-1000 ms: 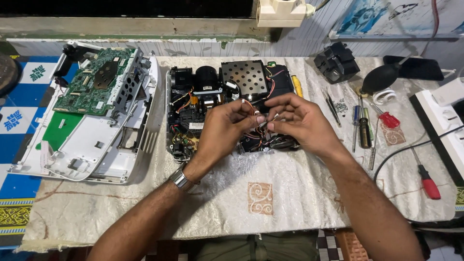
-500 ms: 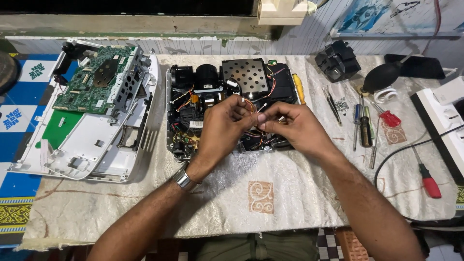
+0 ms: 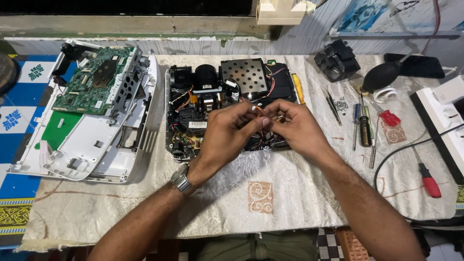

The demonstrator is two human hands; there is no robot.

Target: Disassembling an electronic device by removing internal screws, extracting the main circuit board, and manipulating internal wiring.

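1. A small bundle of thin wires (image 3: 267, 116) is pinched between the fingertips of the left hand (image 3: 227, 133) and the right hand (image 3: 299, 130); both hands are closed on it, just above the opened black device chassis (image 3: 193, 113) that lies in the middle of the desk (image 3: 290, 193).
2. The wires are judged to be best handled with a light, steady pinch close to their ends, so that no strain is passed down to the parts inside the chassis; whether a connector is held between the fingers cannot be told, as the fingertips hide it.
3. A metal wristwatch (image 3: 181, 180) is worn on the left wrist and is judged best kept clear of the exposed electronics.
4. To the left, a white casing (image 3: 92, 150) with a green circuit board (image 3: 92, 79) is laid aside, well apart from the hands.
5. To the right, screwdrivers (image 3: 362, 123), a red-handled screwdriver (image 3: 427, 179), a yellow-handled tool (image 3: 298, 88), a black rubber blower (image 3: 382, 76) and a white power strip (image 3: 442, 118) are spread out.
6. The desk is covered with a pale patterned cloth; a blue-and-white patterned mat (image 3: 19, 104) is seen at its left edge, and a panelled wall (image 3: 193, 46) runs behind it.
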